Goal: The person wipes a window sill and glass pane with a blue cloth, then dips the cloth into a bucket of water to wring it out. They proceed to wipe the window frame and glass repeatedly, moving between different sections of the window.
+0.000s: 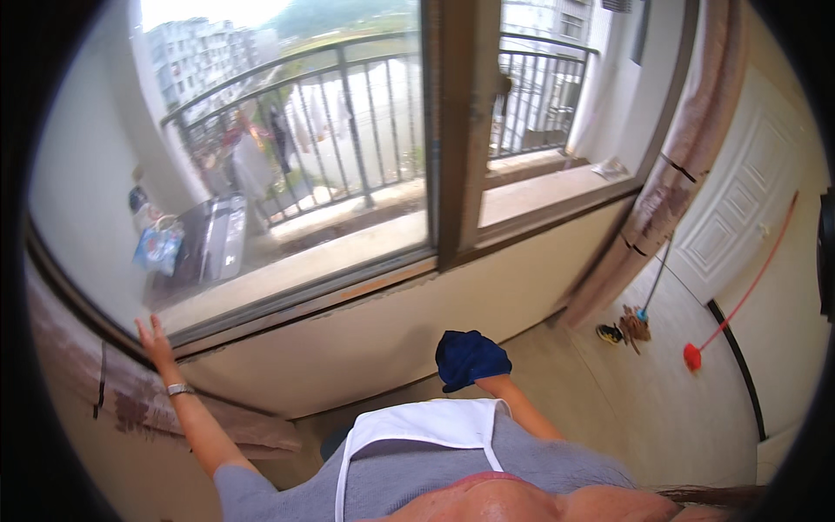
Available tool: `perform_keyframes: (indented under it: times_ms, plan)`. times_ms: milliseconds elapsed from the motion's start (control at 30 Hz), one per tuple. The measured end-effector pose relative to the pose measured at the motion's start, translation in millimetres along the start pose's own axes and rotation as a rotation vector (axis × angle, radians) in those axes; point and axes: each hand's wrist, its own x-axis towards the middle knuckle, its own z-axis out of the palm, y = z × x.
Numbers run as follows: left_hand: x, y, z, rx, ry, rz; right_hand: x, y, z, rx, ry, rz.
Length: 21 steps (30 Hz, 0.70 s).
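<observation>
My left hand (156,344), with a band at the wrist, rests with spread fingers at the lower left corner of the window frame. It holds nothing. My right hand is mostly hidden under a dark blue cloth (471,360) that it holds in front of the wall below the window; only the wrist shows. The large glass pane (293,150) stands before me, its brown metal frame (456,130) upright to the right of it. Beyond the frame, the right part of the window shows a sill (541,196) with a crumpled clear thing (610,169) on it.
Tied curtains (659,202) hang on both sides of the window. A mop (634,324), a shoe (609,334) and a red-headed long-handled tool (693,357) are at the right, near a white panelled door (737,189). Outside are a balcony railing (342,104) and hanging laundry.
</observation>
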Motion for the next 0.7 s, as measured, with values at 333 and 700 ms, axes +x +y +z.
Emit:
perform_keyframes:
  times_ms: [333, 700]
  plan:
    - [31.4, -48.7, -8.2, -0.025, -0.007, -0.086, -11.4, 51.6, -26.1, -0.220, 0.033, -0.094]
    - [-100.6, -22.6, -46.9, 0.136, 0.033, -0.329, 1.4, 56.0, -35.4, -0.385, -0.055, -0.324]
